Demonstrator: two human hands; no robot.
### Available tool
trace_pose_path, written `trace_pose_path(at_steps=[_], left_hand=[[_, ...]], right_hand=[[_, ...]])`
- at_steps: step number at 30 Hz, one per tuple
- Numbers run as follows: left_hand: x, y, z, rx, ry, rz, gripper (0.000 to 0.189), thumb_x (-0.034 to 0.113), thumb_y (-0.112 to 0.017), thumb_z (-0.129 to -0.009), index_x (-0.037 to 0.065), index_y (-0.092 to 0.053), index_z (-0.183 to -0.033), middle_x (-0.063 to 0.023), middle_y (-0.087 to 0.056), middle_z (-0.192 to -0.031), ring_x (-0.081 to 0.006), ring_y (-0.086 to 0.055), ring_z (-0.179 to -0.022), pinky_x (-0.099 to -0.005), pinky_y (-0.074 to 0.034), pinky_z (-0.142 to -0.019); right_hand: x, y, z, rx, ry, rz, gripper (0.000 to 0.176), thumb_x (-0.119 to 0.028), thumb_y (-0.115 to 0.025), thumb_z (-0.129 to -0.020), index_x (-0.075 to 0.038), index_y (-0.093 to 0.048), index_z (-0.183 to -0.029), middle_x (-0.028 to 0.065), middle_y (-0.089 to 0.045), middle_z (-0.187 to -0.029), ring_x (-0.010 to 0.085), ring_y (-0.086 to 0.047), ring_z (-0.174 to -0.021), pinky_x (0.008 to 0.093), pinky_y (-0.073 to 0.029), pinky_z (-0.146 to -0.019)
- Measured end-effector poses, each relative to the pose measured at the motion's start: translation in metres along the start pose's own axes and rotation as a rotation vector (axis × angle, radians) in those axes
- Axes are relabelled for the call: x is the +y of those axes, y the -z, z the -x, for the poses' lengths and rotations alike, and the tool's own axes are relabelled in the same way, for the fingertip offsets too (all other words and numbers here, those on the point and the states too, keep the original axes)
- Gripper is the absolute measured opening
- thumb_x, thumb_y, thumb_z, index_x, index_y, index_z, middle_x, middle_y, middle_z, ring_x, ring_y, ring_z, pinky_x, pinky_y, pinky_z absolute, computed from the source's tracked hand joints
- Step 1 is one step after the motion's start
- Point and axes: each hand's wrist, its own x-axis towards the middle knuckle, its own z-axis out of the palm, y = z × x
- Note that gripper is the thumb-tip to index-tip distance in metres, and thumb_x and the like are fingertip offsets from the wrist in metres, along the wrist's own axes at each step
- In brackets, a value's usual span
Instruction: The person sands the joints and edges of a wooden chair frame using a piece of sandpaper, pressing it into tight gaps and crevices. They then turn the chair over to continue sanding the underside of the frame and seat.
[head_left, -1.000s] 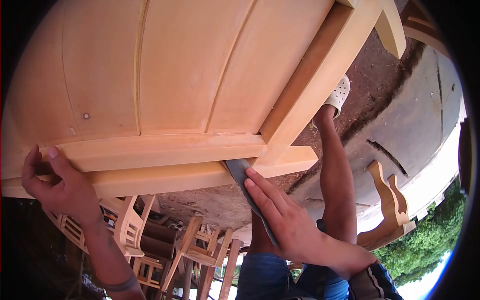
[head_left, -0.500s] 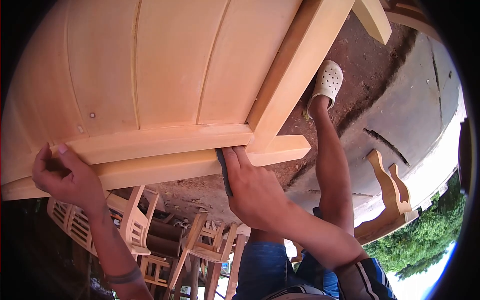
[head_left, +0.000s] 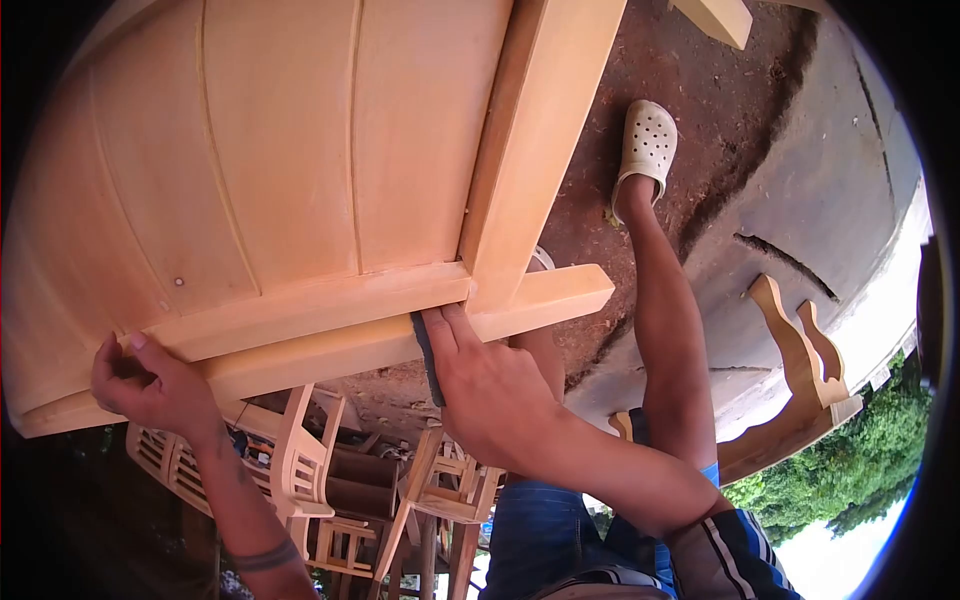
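Note:
A pale wooden panel [head_left: 285, 150] with long grooves fills the upper left, bordered by a rail [head_left: 320, 305] and a thick post [head_left: 540, 120]. Below that rail runs a second wooden bar [head_left: 315, 355], its end jutting past the post. My right hand [head_left: 500, 395] presses a thin dark grey piece of sandpaper [head_left: 428, 360] against the lower bar close to the post; two fingertips reach into the gap under the rail. At the left, my left hand [head_left: 155, 385] rests against the rails with loosely curled fingers, thumb and fingers apart, holding nothing visible.
Unfinished wooden chairs [head_left: 300, 465] stand beyond the bar at lower left. A curved wooden frame [head_left: 800, 375] lies at right on the grey paving [head_left: 800, 190]. My foot in a white clog [head_left: 648, 140] stands on bare soil [head_left: 600, 210].
The view has shifted, so the panel appears further left and its rails lower. Both hands keep nearly the same places on the wood, the right still pressing the sandpaper.

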Motion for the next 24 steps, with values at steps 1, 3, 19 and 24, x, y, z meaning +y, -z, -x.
trace_pose_path(at_steps=[1,3,19,24], left_hand=[[0.001,0.0,-0.001,-0.003,0.002,-0.003,0.032,0.017,-0.061,-0.094,-0.001,-0.052,-0.119,-0.015,-0.044,-0.116,-0.0197,-0.049,-0.089,-0.0328,-0.044,-0.081],[0.002,0.001,0.0,-0.012,0.006,-0.009,0.032,0.017,-0.061,-0.094,-0.001,-0.052,-0.12,-0.0148,-0.044,-0.116,-0.019,-0.048,-0.088,-0.0323,-0.043,-0.08],[0.0,0.001,0.0,0.0,-0.033,-0.029,0.03,0.016,-0.06,-0.094,-0.001,-0.052,-0.118,-0.0127,-0.047,-0.106,-0.0188,-0.046,-0.087,-0.0333,-0.042,-0.079],[0.002,-0.001,-0.001,0.01,-0.038,-0.024,0.029,0.015,-0.058,-0.095,-0.002,-0.052,-0.118,-0.012,-0.045,-0.106,-0.0181,-0.044,-0.085,-0.0328,-0.042,-0.078]], right_hand=[[0.0,0.0,-0.001,0.006,0.007,0.003,0.067,-0.005,-0.054,-0.077,0.017,-0.03,-0.136,0.0331,-0.041,-0.137,0.0355,-0.069,-0.073,0.0407,-0.056,-0.062],[0.005,-0.004,0.004,0.051,0.051,-0.024,0.067,-0.006,-0.054,-0.078,0.017,-0.03,-0.136,0.0328,-0.042,-0.136,0.0346,-0.069,-0.073,0.04,-0.056,-0.061],[0.011,-0.007,0.001,-0.014,0.051,-0.065,0.069,-0.005,-0.058,-0.072,0.016,-0.035,-0.133,0.0332,-0.046,-0.132,0.0368,-0.068,-0.079,0.0405,-0.056,-0.064],[0.011,-0.003,0.003,0.005,0.059,-0.032,0.071,-0.005,-0.059,-0.072,0.016,-0.032,-0.134,0.0308,-0.049,-0.126,0.0364,-0.068,-0.076,0.0416,-0.056,-0.061]])
